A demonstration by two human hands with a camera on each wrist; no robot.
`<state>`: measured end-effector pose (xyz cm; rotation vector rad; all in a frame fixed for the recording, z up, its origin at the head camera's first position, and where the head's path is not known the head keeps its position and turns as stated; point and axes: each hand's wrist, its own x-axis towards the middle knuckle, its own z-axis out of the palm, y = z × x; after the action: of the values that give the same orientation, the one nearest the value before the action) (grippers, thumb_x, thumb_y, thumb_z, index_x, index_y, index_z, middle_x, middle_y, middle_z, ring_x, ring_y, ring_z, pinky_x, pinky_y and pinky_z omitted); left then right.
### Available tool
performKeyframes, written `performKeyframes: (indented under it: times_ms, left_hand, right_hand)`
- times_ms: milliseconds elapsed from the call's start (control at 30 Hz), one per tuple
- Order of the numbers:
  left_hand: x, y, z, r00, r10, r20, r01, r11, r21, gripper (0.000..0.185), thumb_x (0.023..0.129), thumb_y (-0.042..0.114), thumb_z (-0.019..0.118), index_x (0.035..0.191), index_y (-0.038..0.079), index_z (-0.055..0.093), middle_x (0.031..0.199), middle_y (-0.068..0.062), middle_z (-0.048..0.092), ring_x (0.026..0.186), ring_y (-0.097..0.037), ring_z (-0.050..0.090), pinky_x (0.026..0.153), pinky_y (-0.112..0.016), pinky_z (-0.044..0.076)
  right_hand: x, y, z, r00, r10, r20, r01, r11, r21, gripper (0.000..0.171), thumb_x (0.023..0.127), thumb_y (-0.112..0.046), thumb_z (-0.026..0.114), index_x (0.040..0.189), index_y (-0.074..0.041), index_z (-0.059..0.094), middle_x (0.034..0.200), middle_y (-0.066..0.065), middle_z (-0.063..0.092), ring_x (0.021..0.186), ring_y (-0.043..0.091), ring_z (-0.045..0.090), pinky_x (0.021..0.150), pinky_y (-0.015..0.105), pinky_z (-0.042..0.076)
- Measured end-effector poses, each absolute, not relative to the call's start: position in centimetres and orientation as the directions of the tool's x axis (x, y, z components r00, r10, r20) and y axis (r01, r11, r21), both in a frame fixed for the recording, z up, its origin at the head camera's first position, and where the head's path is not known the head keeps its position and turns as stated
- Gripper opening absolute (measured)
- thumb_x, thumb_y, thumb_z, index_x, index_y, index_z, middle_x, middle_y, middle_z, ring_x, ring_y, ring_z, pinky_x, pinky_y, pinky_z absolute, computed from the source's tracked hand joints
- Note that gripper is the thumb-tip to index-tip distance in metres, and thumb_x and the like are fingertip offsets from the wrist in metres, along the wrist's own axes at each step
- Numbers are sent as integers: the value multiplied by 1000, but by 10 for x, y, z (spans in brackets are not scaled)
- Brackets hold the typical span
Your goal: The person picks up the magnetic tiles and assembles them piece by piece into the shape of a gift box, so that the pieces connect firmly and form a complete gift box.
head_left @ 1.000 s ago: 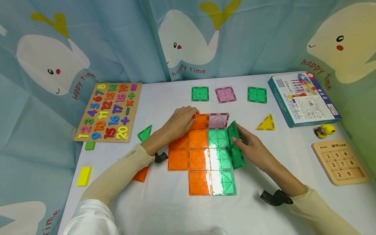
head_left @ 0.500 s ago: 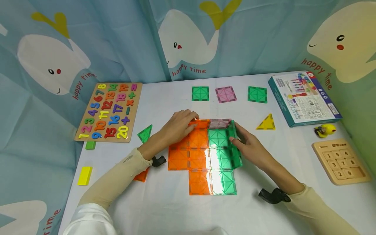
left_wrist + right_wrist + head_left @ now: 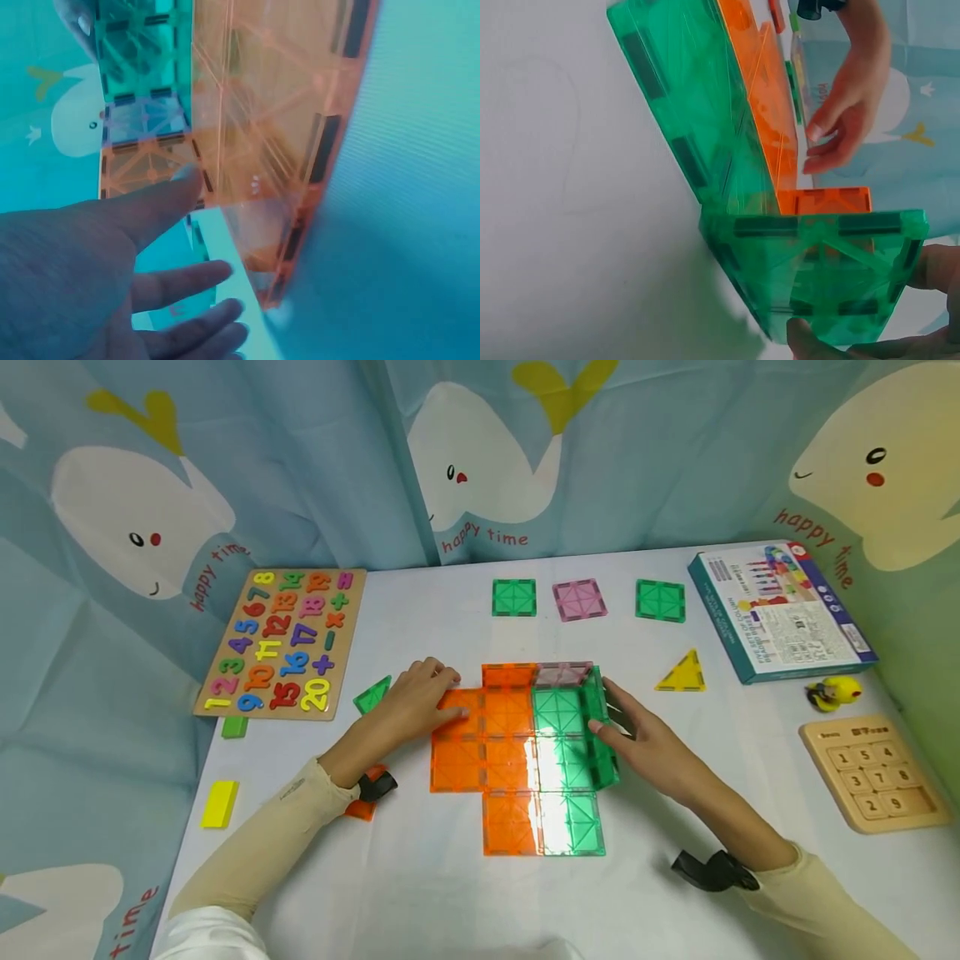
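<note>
Flat on the table lie joined see-through magnetic tiles, orange ones (image 3: pixel 510 764) at left and green ones (image 3: pixel 557 714) at right. An orange tile (image 3: pixel 508 676) and a pink tile (image 3: pixel 564 674) stand up along the far edge. Green tiles (image 3: pixel 604 767) form an upright wall on the right side. My right hand (image 3: pixel 652 747) pinches this wall, thumb on its inner face and fingers outside. My left hand (image 3: pixel 412 706) hovers at the left orange tiles with spread fingers, holding nothing; its thumb (image 3: pixel 161 199) points toward the standing tiles in the left wrist view.
Loose green (image 3: pixel 514 597), pink (image 3: pixel 580 600) and yellow triangle (image 3: pixel 682 672) tiles lie beyond. A number board (image 3: pixel 277 643) is at left, with a yellow block (image 3: pixel 220 804) below. At right are a box (image 3: pixel 783 610), a small yellow toy (image 3: pixel 834 692) and a wooden number puzzle (image 3: pixel 873 772).
The far orange and pink tiles tilted up to standing against the green wall. My left hand let go of the orange one and drew back left. My right hand stayed at the wall.
</note>
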<state>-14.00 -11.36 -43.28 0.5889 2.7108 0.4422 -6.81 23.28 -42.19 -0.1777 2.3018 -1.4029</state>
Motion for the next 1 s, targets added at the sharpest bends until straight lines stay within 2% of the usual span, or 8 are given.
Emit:
performKeyframes:
  times_ms: [133, 333, 533, 733, 1000]
  left_hand:
    - [-137, -117, -434, -845, 441, -304, 330, 876, 353, 63, 98, 44, 76, 145, 7, 57, 146, -18, 48, 129, -35, 46, 113, -48, 42]
    - [-134, -119, -433, -826, 458, -329, 354, 875, 329, 69, 95, 42, 79, 147, 4, 54, 151, -20, 45, 136, -37, 43, 117, -50, 39]
    - [-136, -117, -433, -813, 501, -296, 412, 855, 315, 61, 95, 38, 80, 134, 1, 53, 141, -20, 48, 123, -36, 47, 105, -48, 44]
    - [-143, -115, -433, -797, 516, -313, 416, 846, 334, 56, 95, 41, 80, 121, 3, 48, 127, -17, 47, 110, -33, 44, 92, -43, 40]
    - [-156, -115, -431, -783, 474, -404, 322, 863, 389, 49, 97, 40, 77, 116, 3, 49, 112, -13, 41, 104, -31, 41, 85, -38, 35]
  right_hand:
    - [-62, 234, -422, -887, -342, -311, 131, 460, -878, 80, 112, -39, 53, 171, -21, 2, 176, 21, 11, 158, 53, 15, 116, 67, 34]
    - [-56, 233, -421, -875, -359, -324, 151, 435, -888, 77, 114, -40, 46, 171, -14, 1, 175, 23, 11, 159, 50, 19, 120, 67, 29]
    - [-55, 234, -421, -873, -362, -326, 155, 427, -891, 77, 115, -41, 44, 170, -10, 1, 174, 26, 13, 156, 51, 23, 120, 67, 29]
    - [-55, 234, -423, -875, -360, -323, 157, 421, -894, 76, 115, -41, 43, 170, -8, 3, 173, 28, 13, 155, 53, 24, 119, 68, 30]
    - [-56, 234, -424, -875, -358, -325, 162, 415, -895, 76, 114, -41, 44, 170, -6, 5, 173, 28, 13, 154, 54, 26, 118, 68, 31]
